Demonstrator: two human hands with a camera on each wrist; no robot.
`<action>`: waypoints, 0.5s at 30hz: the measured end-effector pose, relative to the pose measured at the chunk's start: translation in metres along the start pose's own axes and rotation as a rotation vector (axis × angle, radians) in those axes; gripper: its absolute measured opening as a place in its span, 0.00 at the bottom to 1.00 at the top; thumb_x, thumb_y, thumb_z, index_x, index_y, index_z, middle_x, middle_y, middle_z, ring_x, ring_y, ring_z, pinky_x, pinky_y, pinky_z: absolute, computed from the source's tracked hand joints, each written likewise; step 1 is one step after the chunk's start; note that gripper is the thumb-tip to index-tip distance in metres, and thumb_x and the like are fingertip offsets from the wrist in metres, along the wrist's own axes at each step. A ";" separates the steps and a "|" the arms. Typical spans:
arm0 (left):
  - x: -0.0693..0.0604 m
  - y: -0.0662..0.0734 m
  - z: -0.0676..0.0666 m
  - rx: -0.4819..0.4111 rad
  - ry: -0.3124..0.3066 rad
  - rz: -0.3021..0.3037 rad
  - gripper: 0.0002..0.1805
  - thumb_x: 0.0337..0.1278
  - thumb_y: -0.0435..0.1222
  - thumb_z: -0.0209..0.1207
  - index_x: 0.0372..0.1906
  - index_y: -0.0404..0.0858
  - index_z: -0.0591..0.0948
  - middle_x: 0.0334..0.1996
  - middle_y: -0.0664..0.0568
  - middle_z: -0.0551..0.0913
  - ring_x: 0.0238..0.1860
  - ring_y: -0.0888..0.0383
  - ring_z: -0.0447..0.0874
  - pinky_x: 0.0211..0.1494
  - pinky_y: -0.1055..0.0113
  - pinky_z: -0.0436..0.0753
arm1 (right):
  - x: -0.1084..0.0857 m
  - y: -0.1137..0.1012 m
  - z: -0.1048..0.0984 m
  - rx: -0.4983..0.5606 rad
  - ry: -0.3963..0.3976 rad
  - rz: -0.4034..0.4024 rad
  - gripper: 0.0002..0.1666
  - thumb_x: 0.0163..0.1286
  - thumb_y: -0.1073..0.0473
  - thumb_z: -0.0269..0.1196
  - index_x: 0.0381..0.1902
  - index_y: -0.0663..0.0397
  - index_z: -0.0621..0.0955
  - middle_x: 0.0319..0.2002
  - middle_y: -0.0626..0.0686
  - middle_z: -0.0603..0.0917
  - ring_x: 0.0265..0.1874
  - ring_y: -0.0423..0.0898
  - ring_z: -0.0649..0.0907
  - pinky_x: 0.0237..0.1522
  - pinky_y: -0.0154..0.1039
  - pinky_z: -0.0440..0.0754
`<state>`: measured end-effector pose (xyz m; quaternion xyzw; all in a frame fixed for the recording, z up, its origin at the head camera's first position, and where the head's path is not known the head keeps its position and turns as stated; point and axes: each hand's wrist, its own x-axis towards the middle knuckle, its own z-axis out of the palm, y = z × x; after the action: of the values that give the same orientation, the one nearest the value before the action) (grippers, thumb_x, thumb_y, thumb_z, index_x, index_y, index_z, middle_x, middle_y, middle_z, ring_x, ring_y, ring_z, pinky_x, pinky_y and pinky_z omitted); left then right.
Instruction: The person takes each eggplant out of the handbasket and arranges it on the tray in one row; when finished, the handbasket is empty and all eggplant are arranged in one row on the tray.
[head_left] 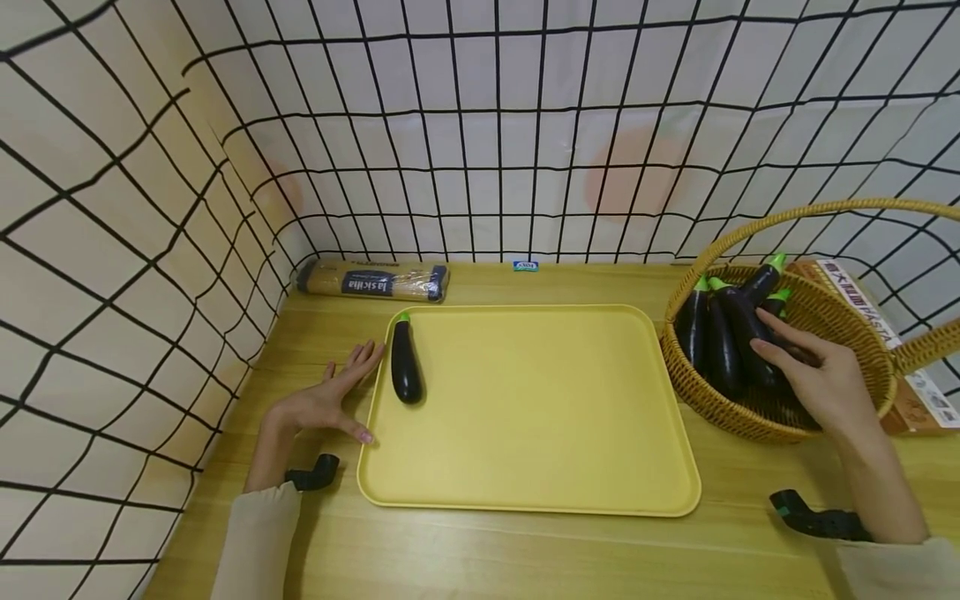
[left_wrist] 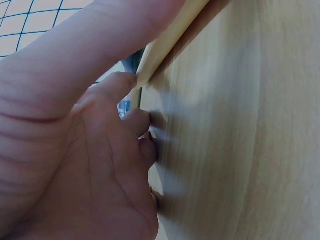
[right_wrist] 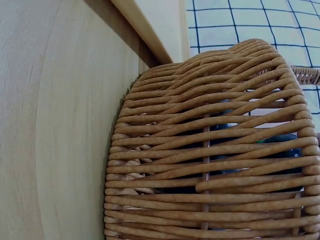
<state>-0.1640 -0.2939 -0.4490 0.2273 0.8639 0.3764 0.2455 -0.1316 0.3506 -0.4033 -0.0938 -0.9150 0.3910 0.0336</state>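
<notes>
A yellow tray lies on the wooden table, with one dark eggplant near its left rim. My left hand spreads its fingers on the table, thumb and forefinger touching the tray's left edge; the left wrist view shows the palm close up. On the right stands a wicker basket holding several eggplants. Reaching into it, my right hand pinches one eggplant between thumb and fingers. In the right wrist view the basket's woven side hides that hand.
At the back left lies a pasta packet. A small blue packet sits at the table's back edge. A printed box is behind the basket, whose tall handle arches above it. Black-gridded white cloth encloses the back and left.
</notes>
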 end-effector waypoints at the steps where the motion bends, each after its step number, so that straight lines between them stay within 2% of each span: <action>1: 0.000 0.000 0.000 0.000 0.000 -0.001 0.79 0.39 0.49 0.83 0.84 0.36 0.36 0.82 0.33 0.22 0.81 0.32 0.13 0.75 0.27 0.18 | 0.000 0.000 0.000 0.009 0.005 0.002 0.34 0.76 0.35 0.59 0.77 0.27 0.68 0.77 0.69 0.65 0.28 0.40 0.67 0.27 0.33 0.64; 5: -0.001 0.001 0.000 0.000 0.001 -0.002 0.79 0.39 0.49 0.83 0.84 0.36 0.36 0.82 0.33 0.22 0.81 0.32 0.13 0.74 0.27 0.18 | -0.001 -0.001 -0.001 0.031 0.015 0.011 0.34 0.75 0.36 0.60 0.75 0.29 0.70 0.75 0.61 0.70 0.18 0.42 0.62 0.25 0.38 0.64; 9: -0.001 0.003 -0.001 -0.002 0.002 0.006 0.79 0.38 0.49 0.83 0.84 0.35 0.37 0.82 0.32 0.22 0.80 0.31 0.13 0.74 0.26 0.17 | -0.002 -0.001 -0.003 0.030 -0.003 0.031 0.34 0.75 0.35 0.60 0.75 0.27 0.70 0.77 0.59 0.69 0.25 0.41 0.66 0.29 0.34 0.63; 10: -0.001 0.003 -0.001 -0.002 0.003 0.007 0.79 0.38 0.49 0.83 0.84 0.35 0.37 0.82 0.32 0.22 0.80 0.31 0.13 0.74 0.26 0.17 | -0.003 -0.001 -0.004 0.029 -0.009 0.032 0.34 0.75 0.35 0.60 0.75 0.26 0.70 0.78 0.62 0.66 0.30 0.40 0.67 0.31 0.33 0.63; 11: -0.001 0.003 0.000 -0.002 0.003 0.007 0.79 0.38 0.50 0.83 0.84 0.35 0.37 0.82 0.32 0.22 0.80 0.31 0.13 0.74 0.26 0.17 | -0.004 -0.001 -0.004 0.031 -0.015 0.035 0.34 0.75 0.35 0.60 0.75 0.26 0.69 0.79 0.62 0.65 0.36 0.38 0.71 0.33 0.30 0.63; 13: -0.001 0.003 -0.001 -0.002 0.003 0.009 0.79 0.38 0.50 0.83 0.84 0.36 0.37 0.82 0.32 0.23 0.80 0.30 0.14 0.74 0.26 0.17 | -0.005 -0.001 -0.006 0.034 -0.021 0.038 0.34 0.75 0.35 0.61 0.75 0.25 0.69 0.79 0.59 0.63 0.47 0.37 0.71 0.36 0.27 0.63; 15: -0.001 0.003 0.000 0.000 0.003 0.002 0.79 0.37 0.50 0.83 0.84 0.36 0.37 0.82 0.32 0.23 0.80 0.31 0.14 0.74 0.26 0.17 | -0.008 -0.003 -0.006 0.028 -0.022 0.048 0.34 0.75 0.35 0.60 0.75 0.24 0.69 0.79 0.58 0.63 0.59 0.41 0.73 0.43 0.26 0.67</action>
<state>-0.1627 -0.2926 -0.4458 0.2278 0.8640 0.3769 0.2439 -0.1233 0.3515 -0.3968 -0.1112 -0.9072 0.4055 0.0156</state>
